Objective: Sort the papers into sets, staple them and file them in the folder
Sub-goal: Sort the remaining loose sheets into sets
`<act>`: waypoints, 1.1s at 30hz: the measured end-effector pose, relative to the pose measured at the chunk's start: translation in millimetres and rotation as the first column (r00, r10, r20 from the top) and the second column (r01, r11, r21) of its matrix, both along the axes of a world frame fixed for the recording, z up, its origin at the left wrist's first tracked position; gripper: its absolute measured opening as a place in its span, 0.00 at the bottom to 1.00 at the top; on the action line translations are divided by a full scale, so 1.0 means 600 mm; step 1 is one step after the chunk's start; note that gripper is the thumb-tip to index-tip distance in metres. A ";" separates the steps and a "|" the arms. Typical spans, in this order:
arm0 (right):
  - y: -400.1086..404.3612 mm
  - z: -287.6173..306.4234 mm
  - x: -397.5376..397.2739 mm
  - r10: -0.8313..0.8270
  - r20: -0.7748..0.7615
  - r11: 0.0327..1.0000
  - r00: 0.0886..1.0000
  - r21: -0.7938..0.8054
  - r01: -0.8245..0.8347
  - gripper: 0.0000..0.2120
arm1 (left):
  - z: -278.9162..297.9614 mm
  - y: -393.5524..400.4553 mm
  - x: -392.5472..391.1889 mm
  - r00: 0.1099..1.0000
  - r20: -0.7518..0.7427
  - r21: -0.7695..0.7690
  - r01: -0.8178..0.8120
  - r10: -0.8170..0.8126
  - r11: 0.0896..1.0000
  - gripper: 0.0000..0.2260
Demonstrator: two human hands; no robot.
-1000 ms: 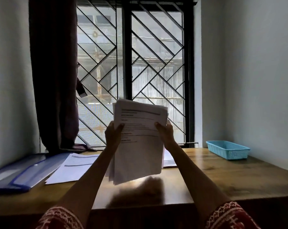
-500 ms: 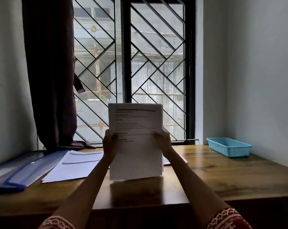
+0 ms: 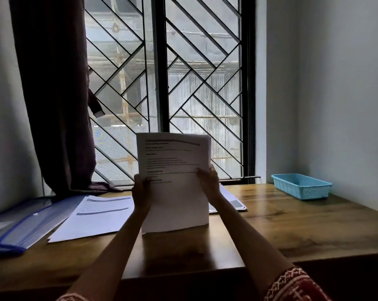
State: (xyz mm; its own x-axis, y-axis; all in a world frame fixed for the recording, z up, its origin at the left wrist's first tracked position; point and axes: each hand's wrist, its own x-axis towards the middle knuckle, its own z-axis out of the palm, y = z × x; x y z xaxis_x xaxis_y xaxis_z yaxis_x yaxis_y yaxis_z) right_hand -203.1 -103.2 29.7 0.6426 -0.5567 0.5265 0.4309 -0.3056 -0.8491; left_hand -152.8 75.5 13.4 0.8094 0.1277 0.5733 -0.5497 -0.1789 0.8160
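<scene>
White paper stack (image 3: 175, 192) stands upright, lower edge on the tabletop (image 3: 292, 224), grasped at both side edges: my left hand (image 3: 141, 191) and right hand (image 3: 209, 183) have fingers closed on it. Left of the left fingers lie loose sheets (image 3: 97, 218), then the blue folder (image 3: 21, 224).

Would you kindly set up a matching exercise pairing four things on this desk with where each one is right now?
Things:
1. blue basket
2. blue folder
3. held papers
4. flat sheets

Places:
A. lying on the desk just right of the folder
B. far right, near the wall
C. upright between both hands, left hand and right hand
D. far left edge of the desk

Pairs: 1-B, 2-D, 3-C, 4-A
</scene>
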 end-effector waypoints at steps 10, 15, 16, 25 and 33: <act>0.015 0.055 -0.014 -0.148 0.088 0.989 0.985 -0.012 0.150 0.27 | 0.029 0.005 0.003 0.995 0.091 -0.055 -0.045 0.050 0.997 0.17; 0.023 -0.037 -0.004 -0.173 -0.021 0.984 0.985 0.037 0.174 0.24 | -0.047 -0.001 0.007 0.997 -0.072 -0.008 -0.025 0.024 1.000 0.14; 0.024 -0.050 0.000 -0.172 -0.042 0.984 0.984 0.029 0.173 0.23 | -0.056 -0.003 0.009 0.995 -0.095 0.000 -0.020 0.020 1.000 0.13; 0.026 0.006 -0.007 -0.230 0.089 0.973 0.969 0.021 0.230 0.15 | 0.003 -0.019 0.019 0.999 0.018 -0.037 -0.048 0.048 0.998 0.09; 0.008 -0.116 -0.010 -0.159 -0.232 0.985 0.960 -0.110 0.136 0.20 | -0.118 -0.014 0.006 0.982 -0.187 0.070 0.033 -0.019 0.997 0.14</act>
